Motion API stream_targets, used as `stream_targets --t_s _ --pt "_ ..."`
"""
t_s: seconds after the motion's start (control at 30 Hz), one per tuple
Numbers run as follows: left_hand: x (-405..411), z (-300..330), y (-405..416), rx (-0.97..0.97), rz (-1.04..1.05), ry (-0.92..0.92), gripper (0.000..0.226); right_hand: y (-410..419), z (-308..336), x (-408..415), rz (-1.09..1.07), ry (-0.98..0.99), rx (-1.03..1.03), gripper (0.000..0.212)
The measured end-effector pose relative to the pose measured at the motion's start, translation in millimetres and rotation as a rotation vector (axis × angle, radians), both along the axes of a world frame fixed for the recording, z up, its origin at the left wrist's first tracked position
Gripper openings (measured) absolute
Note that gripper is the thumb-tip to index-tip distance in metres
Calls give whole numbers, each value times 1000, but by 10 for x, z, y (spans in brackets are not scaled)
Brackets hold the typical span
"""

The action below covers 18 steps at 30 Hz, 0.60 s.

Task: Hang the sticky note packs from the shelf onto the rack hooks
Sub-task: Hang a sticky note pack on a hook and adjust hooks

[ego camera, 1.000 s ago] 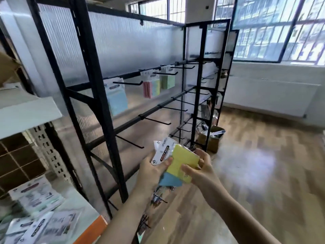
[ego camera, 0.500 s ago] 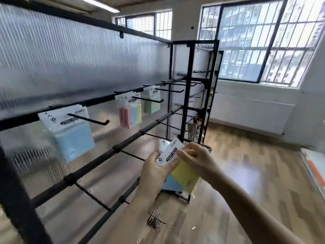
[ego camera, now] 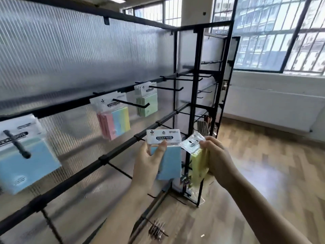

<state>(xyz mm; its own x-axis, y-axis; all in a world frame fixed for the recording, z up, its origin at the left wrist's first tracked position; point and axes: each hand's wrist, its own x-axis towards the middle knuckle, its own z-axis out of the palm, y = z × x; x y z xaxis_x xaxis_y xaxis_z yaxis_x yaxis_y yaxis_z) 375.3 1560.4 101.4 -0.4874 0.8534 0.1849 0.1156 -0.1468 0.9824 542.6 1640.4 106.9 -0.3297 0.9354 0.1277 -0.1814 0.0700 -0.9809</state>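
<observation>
Two packs are in hand at centre frame: the left hand grasps a blue pack, the right hand pinches a yellow pack. Three packs hang on the rack at left.

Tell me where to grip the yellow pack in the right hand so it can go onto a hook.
Pinch the yellow pack by the clear header edge beside its hang hole, from the right side, as the right hand does now. The flat header is thin, and the hole must stay uncovered to slide over a free hook.
</observation>
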Motion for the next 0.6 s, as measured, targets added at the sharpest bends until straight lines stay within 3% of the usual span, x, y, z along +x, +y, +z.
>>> stream_targets --t_s 0.07,0.27,0.4,0.53,0.6 --pt "3 -14 94 -7 69 9 56 163 26 -34 75 -24 13 30" --pt "40 0 212 22 264 -16 43 526 146 -272 329 -89 212 14" --pt "70 93 142 30 339 81 42 576 201 -457 508 -192 395 25" --pt "65 118 -43 40 404 118 41 546 262 -630 666 -135 353 15" --pt "84 161 -201 72 490 132 31 447 323 -725 771 -81 332 21"
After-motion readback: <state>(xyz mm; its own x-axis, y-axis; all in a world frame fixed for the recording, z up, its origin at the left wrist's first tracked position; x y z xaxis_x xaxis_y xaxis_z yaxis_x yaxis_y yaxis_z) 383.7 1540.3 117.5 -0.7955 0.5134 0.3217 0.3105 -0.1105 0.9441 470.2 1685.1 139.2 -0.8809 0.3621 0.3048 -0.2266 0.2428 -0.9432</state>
